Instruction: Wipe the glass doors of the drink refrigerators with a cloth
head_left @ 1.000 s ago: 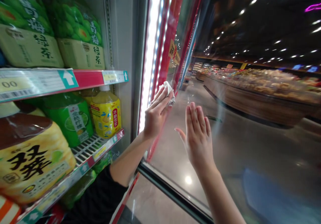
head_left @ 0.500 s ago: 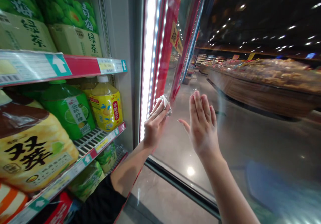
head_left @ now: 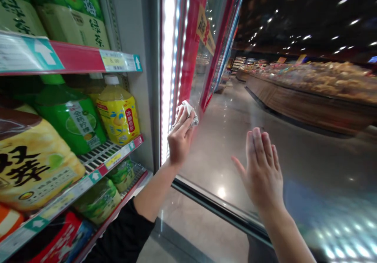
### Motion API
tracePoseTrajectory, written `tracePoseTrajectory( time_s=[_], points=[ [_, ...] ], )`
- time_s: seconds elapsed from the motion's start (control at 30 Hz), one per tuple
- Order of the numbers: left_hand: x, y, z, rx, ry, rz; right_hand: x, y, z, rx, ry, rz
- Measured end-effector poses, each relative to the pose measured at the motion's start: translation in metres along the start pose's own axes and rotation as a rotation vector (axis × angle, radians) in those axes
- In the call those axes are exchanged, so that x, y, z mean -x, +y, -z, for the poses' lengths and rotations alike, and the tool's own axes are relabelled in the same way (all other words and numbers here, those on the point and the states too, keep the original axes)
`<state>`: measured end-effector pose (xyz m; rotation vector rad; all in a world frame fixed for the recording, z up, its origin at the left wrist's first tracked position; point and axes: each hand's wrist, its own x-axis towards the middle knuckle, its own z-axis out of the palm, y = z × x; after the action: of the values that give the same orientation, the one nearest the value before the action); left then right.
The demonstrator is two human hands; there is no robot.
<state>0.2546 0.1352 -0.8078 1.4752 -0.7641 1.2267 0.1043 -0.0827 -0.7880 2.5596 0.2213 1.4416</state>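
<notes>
Sleeve (head_left: pixel 126 227): black, reaching up towards our left hand (head_left: pixel 180 137) from below and to its left.
Left hand: grasping a crumpled white cloth (head_left: pixel 192 117), fingers stretched along it.
Cloth position: at the fingertips of our left hand, up against the glass door (head_left: pixel 206 176) near its red edge.
Right hand (head_left: pixel 262 168): holding nothing, fingers straight and together, thumb spread, its back towards us; we cannot tell whether the palm touches the glass.
Bottom rail (head_left: pixel 220 208): dark, crossing below both our hands.
Tan-labelled bottle (head_left: pixel 29 165): large, well to the left of our left hand.
Green bottle (head_left: pixel 70 117): between that one and the yellow-labelled bottle (head_left: pixel 119 117).
Yellow-labelled bottle: nearest our left hand, on its left, on a slatted shelf (head_left: pixel 98 155).
Light strip (head_left: pixel 168 59): glowing white, rising just left of our left hand.
Yellow sign (head_left: pixel 205 31): above our left hand, on the red part.
Floor (head_left: pixel 220 133): shiny, seen through the glass between our hands.
Display stand (head_left: pixel 309 106): wood-sided, beyond and above our right hand, its heaped goods blurred.
Ceiling lights (head_left: pixel 307 37): small and bright, farthest above our right hand.
</notes>
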Motion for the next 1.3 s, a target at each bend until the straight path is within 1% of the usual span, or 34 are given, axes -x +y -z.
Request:
tracePoseTrajectory(
  time_s=[0.1,0.13,0.2,0.27,0.33,0.4,0.47,0.5,0.57,0.67,0.73,0.8,0.87,0.93,0.97,1.03,1.1,1.17,1.23,1.3],
  points=[
    [-0.017,0.001,-0.012,0.027,-0.058,-0.141,0.001,0.008,-0.009,-0.006,0.009,0.007],
    [-0.023,0.000,-0.014,0.031,-0.069,-0.163,0.001,0.009,-0.011,-0.008,0.014,0.006],
    [-0.029,-0.002,-0.015,0.024,-0.060,-0.144,0.001,0.009,-0.013,-0.011,0.013,-0.002],
    [-0.019,0.000,-0.015,0.003,-0.020,-0.075,0.002,0.009,-0.014,-0.013,0.003,-0.017],
    [0.002,0.009,-0.017,-0.020,0.014,-0.040,0.002,0.008,-0.014,-0.015,-0.010,-0.027],
    [0.024,0.020,-0.023,-0.032,0.001,-0.063,0.005,0.006,-0.016,-0.017,-0.006,-0.038],
    [0.034,0.030,-0.031,-0.023,-0.048,-0.116,0.009,0.004,-0.019,-0.017,0.013,-0.051],
    [0.033,0.033,-0.036,-0.012,-0.074,-0.136,0.012,0.004,-0.021,-0.015,0.025,-0.059],
    [0.019,0.034,-0.043,0.015,-0.095,-0.155,0.019,0.003,-0.024,-0.009,0.049,-0.074],
    [-0.005,0.028,-0.046,0.026,-0.052,-0.123,0.029,0.007,-0.025,0.004,0.078,-0.099],
    [-0.007,0.027,-0.046,0.000,0.007,-0.090,0.033,0.013,-0.023,0.013,0.090,-0.111],
    [0.007,0.032,-0.046,-0.052,0.061,-0.060,0.035,0.020,-0.019,0.011,0.072,-0.107],
    [0.030,0.044,-0.049,-0.103,0.078,-0.069,0.036,0.026,-0.014,-0.005,0.016,-0.083],
    [0.048,0.059,-0.054,-0.115,0.044,-0.116,0.036,0.031,-0.008,-0.023,-0.047,-0.062],
    [0.052,0.065,-0.056,-0.104,0.024,-0.139,0.035,0.032,-0.006,-0.028,-0.072,-0.055],
    [0.049,0.072,-0.061,-0.068,-0.021,-0.162,0.034,0.033,-0.003,-0.032,-0.095,-0.047],
    [0.036,0.071,-0.063,-0.026,-0.063,-0.165,0.033,0.033,-0.002,-0.037,-0.096,-0.041],
    [0.021,0.062,-0.063,0.013,-0.085,-0.149,0.032,0.032,-0.002,-0.045,-0.087,-0.040],
    [0.013,0.052,-0.061,0.032,-0.039,-0.096,0.032,0.031,-0.002,-0.049,-0.079,-0.051],
    [0.016,0.044,-0.061,0.037,0.039,-0.022,0.035,0.029,-0.004,-0.041,-0.063,-0.067]
  ],
)
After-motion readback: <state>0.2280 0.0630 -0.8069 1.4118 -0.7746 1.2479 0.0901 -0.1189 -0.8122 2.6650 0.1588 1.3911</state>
